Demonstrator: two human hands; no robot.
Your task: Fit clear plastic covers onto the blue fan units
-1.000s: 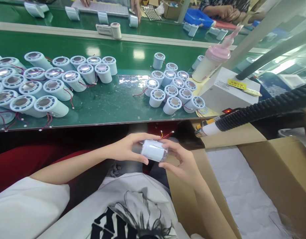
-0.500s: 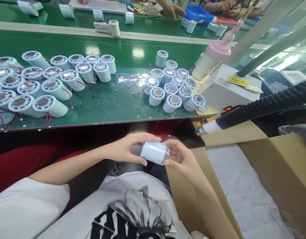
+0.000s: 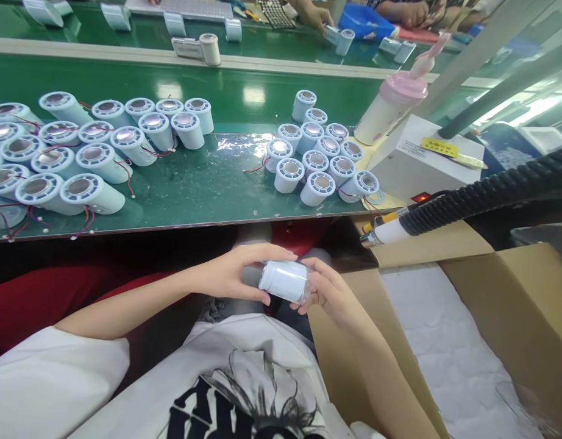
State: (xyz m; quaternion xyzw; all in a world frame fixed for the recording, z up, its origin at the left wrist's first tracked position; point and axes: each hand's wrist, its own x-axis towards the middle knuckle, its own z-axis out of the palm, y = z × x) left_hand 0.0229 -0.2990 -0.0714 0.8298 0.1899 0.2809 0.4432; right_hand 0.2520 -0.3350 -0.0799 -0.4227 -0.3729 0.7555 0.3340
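Observation:
Above my lap I hold a pale blue cylindrical housing (image 3: pixel 284 280), lying on its side in a clear plastic sleeve. My left hand (image 3: pixel 235 271) grips its left end, thumb below and fingers above. At the other end my right hand (image 3: pixel 331 292) closes its fingers on the clear sleeve, which sticks out past the housing. The right fingertips are partly hidden. On the bench ahead stand similar pale blue housings with round metal centres and thin red wires, in a large left group (image 3: pixel 96 155) and a smaller right group (image 3: pixel 315 161).
A black corrugated hose with a metal nozzle (image 3: pixel 372 236) reaches in from the right, over an open cardboard box (image 3: pixel 514 292). A white box-shaped device (image 3: pixel 427 158) and a pink-capped bottle (image 3: pixel 395 103) stand at the bench's right. A conveyor (image 3: pixel 244 85) runs behind; a co-worker's hand (image 3: pixel 315 15) is beyond.
My right fingers have curled in and closed on the sleeve's end. The housing now sits nearer that end. Across the conveyor, a co-worker's hand has moved to a blue housing.

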